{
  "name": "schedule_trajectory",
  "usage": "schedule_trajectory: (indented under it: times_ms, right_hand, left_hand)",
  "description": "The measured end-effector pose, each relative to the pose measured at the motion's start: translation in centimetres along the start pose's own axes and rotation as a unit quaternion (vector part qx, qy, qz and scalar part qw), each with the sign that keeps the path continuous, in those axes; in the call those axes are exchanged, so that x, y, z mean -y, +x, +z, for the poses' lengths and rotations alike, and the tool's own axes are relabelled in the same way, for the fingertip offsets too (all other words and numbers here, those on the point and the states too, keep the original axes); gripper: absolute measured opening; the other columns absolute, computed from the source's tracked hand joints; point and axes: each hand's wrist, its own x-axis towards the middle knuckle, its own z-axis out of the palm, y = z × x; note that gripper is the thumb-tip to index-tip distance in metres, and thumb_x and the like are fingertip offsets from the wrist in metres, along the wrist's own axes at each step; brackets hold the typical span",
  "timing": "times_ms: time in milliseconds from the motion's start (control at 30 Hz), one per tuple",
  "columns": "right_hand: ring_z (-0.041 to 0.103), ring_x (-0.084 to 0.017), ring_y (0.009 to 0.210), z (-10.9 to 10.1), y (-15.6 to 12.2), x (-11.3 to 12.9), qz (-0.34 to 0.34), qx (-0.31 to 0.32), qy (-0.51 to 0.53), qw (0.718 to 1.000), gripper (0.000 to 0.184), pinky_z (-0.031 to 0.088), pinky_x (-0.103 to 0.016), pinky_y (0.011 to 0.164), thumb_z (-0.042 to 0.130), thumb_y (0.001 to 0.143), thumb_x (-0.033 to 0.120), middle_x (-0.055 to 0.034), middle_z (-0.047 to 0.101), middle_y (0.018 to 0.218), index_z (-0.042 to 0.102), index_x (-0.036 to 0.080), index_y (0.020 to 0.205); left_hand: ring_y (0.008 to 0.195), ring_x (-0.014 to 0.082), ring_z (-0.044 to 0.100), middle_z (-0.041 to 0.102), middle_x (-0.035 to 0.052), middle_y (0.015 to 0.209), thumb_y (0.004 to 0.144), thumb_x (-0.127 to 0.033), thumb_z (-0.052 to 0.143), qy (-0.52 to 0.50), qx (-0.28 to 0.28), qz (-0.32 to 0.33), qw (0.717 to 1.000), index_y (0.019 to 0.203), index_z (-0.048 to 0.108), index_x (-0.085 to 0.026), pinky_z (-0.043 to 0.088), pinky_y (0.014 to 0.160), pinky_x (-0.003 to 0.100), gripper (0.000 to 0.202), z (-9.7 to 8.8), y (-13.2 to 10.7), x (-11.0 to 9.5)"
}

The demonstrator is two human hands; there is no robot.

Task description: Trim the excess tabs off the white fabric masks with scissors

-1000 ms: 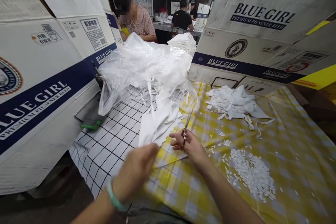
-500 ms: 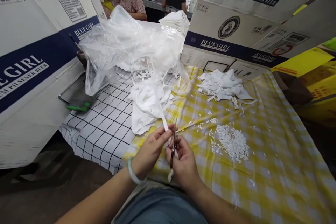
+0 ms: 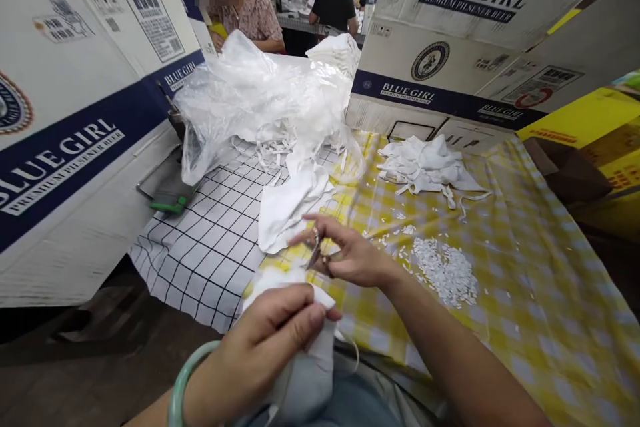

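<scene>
My left hand (image 3: 273,337), with a pale green bangle at the wrist, is closed on a white cloth piece (image 3: 305,360) near my lap at the table's front edge. My right hand (image 3: 345,253) holds small scissors (image 3: 315,255) just above the yellow checked cloth (image 3: 500,320), fingers curled through the handles. A pile of white cloth pieces (image 3: 287,203) lies just beyond my hands, spilling from a clear plastic bag (image 3: 250,100). Small white clippings (image 3: 445,270) are heaped to the right of my right hand.
A second pile of white pieces (image 3: 425,167) lies at the back right. Blue Girl beer cartons wall the left (image 3: 75,140) and right (image 3: 465,47). A black-gridded white cloth (image 3: 215,247) covers the left part. A seated person (image 3: 245,7) and others work behind.
My left hand pulled a white piece back toward my lap. My right hand with the scissors moved forward and apart from the left. The camera tilted slightly up.
</scene>
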Motion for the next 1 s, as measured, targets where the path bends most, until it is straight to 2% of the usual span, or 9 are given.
schedule_trajectory:
  times_ms: [100,267,367,500,600,700,767,900,1000]
  right_hand:
    - [0.059,-0.016,0.081,0.4,0.0,-1.0,0.063,0.02,0.084,0.994,0.029,0.049,-0.034,0.082,0.077,0.076,0.036,-0.0017,0.062,0.084,0.053,0.021,0.081]
    - [0.059,-0.015,0.09,0.7,-2.4,0.1,0.05,-0.058,0.243,0.967,0.041,0.048,-0.029,0.081,0.083,0.073,0.036,-0.0019,0.062,0.097,0.045,0.022,0.082]
    - [0.055,-0.01,0.076,-0.1,-3.1,1.6,0.042,-0.082,0.263,0.96,0.036,0.046,-0.024,0.072,0.08,0.076,0.03,0.0021,0.057,0.086,0.045,0.022,0.08]
    - [0.057,-0.011,0.08,-0.6,-3.8,1.6,0.012,-0.224,0.239,0.945,0.034,0.047,-0.027,0.081,0.078,0.078,0.028,0.0033,0.057,0.083,0.045,0.023,0.081]
    - [0.06,-0.014,0.092,0.1,-4.4,0.7,0.008,-0.202,0.238,0.95,0.039,0.047,-0.032,0.089,0.081,0.074,0.032,0.0005,0.059,0.095,0.044,0.024,0.083]
    - [0.058,-0.013,0.081,0.9,-4.7,-0.2,0.034,-0.192,0.264,0.945,0.043,0.047,-0.028,0.078,0.084,0.071,0.033,0.0019,0.058,0.086,0.043,0.023,0.08]
    - [0.053,-0.01,0.072,1.2,-4.8,-0.8,0.048,-0.247,0.27,0.93,0.041,0.044,-0.024,0.07,0.083,0.072,0.032,0.004,0.055,0.079,0.043,0.023,0.079]
    - [0.046,-0.008,0.069,2.2,-4.9,-2.1,0.071,-0.313,0.297,0.9,0.04,0.04,-0.022,0.066,0.082,0.072,0.033,0.0054,0.05,0.076,0.044,0.022,0.079]
    - [0.043,-0.008,0.065,3.2,-5.4,-2.8,0.109,-0.328,0.313,0.885,0.043,0.04,-0.022,0.063,0.083,0.069,0.039,0.0061,0.046,0.074,0.045,0.023,0.081]
  left_hand:
    - [0.057,0.008,0.039,0.049,-0.0008,0.063,0.091,-0.041,0.062,-0.133,-0.025,-0.051,0.99,0.095,0.076,-0.018,0.031,0.051,0.02,0.027,-1.0,1.7,1.2]
    - [0.059,0.0051,0.042,0.06,0.0027,0.077,0.088,-0.03,0.068,-0.268,0.06,-0.043,0.961,0.093,0.074,-0.018,0.031,0.054,0.019,0.015,-1.3,3.9,-0.5]
    - [0.059,0.0054,0.045,0.065,0.0053,0.082,0.09,-0.031,0.066,-0.254,0.101,-0.033,0.961,0.093,0.074,-0.017,0.031,0.054,0.019,0.017,-0.8,4.7,-2.4]
    - [0.051,0.0047,0.043,0.065,0.0045,0.072,0.09,-0.036,0.065,-0.221,0.1,-0.041,0.969,0.089,0.074,-0.014,0.027,0.046,0.018,0.024,0.1,6.1,-2.7]
    - [0.046,0.0038,0.04,0.062,0.0015,0.066,0.089,-0.037,0.065,-0.237,0.085,-0.044,0.967,0.088,0.073,-0.015,0.026,0.042,0.017,0.024,0.5,7.0,-2.1]
    - [0.046,0.0036,0.037,0.06,0.0006,0.065,0.091,-0.038,0.063,-0.231,0.085,-0.06,0.967,0.086,0.074,-0.015,0.026,0.042,0.016,0.026,0.5,7.4,-1.6]
    - [0.055,0.0058,0.044,0.061,0.0021,0.072,0.092,-0.036,0.062,-0.19,0.073,-0.048,0.978,0.089,0.075,-0.016,0.035,0.05,0.017,0.024,0.4,7.7,-1.4]
    - [0.106,0.0155,0.052,0.059,0.0057,0.103,0.093,-0.03,0.062,-0.061,0.008,0.089,0.994,0.089,0.077,-0.02,0.042,0.093,0.021,0.019,1.3,9.1,-0.7]
    - [0.11,0.0172,0.05,0.056,0.0063,0.109,0.094,-0.028,0.058,-0.093,0.007,0.103,0.99,0.08,0.074,-0.019,0.042,0.091,0.023,0.024,3.2,10.9,0.7]
